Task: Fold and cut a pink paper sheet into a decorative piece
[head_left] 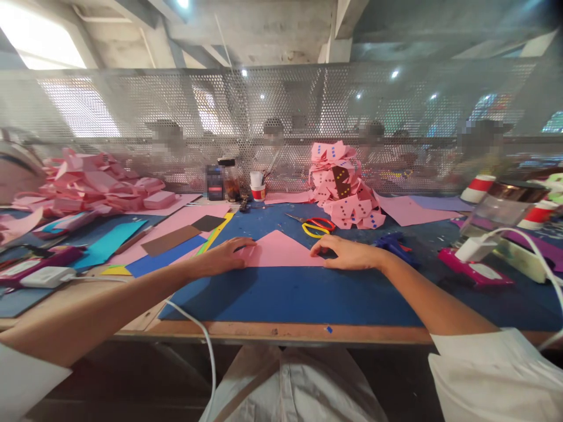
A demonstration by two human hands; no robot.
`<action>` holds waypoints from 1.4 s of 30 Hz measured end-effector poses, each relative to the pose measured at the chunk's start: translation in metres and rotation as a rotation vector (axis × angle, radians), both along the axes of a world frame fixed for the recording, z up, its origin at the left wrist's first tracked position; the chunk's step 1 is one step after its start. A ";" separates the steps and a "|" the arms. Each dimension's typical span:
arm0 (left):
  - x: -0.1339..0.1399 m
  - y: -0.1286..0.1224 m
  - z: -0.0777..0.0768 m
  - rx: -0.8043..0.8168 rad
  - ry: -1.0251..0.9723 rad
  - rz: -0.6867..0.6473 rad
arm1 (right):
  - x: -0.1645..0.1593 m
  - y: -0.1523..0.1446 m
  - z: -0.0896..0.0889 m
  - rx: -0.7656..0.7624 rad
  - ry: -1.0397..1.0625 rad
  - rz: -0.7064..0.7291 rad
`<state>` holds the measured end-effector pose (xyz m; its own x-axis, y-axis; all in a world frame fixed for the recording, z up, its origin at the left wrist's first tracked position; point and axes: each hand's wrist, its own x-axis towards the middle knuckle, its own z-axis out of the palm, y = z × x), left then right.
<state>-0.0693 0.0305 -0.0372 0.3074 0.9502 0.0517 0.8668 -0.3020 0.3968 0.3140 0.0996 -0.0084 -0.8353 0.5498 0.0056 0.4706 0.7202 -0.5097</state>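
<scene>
A pink sheet of paper (pixel 278 251) lies on the blue mat (pixel 285 296), its straight edge towards me and its peak pointing away. My left hand (pixel 226 257) grips its left corner with curled fingers. At the opposite corner, my right hand (pixel 352 254) pinches the paper between thumb and fingers. Just beyond the right hand are scissors (pixel 317 227) with red and yellow handles. A dark blue glue gun (pixel 396 246), or a tool shaped like one, rests beside my right wrist. My fingertips partly cover the sheet's two corners.
Pink folded paper pieces are heaped at the left (pixel 97 179). A stack of dotted pink paper shapes (pixel 343 184) stands behind the scissors. Coloured strips (pixel 171 240) lie left. A white cable (pixel 206 340) hangs over the front edge; a clear jar (pixel 497 211) stands right.
</scene>
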 end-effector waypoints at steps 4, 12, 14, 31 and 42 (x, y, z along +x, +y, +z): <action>-0.006 -0.005 0.003 -0.009 0.007 0.017 | 0.000 0.000 0.000 0.011 -0.003 0.004; -0.017 -0.015 0.011 -0.024 0.011 0.007 | 0.000 0.001 -0.001 0.024 0.001 0.014; -0.021 -0.015 0.011 -0.034 0.009 0.004 | 0.001 0.001 -0.001 0.020 0.003 0.016; -0.034 -0.018 0.020 -0.104 -0.053 0.033 | 0.000 -0.001 0.001 0.007 -0.014 -0.001; -0.050 -0.024 0.029 -0.130 -0.055 0.025 | 0.001 -0.001 0.000 0.009 -0.007 0.003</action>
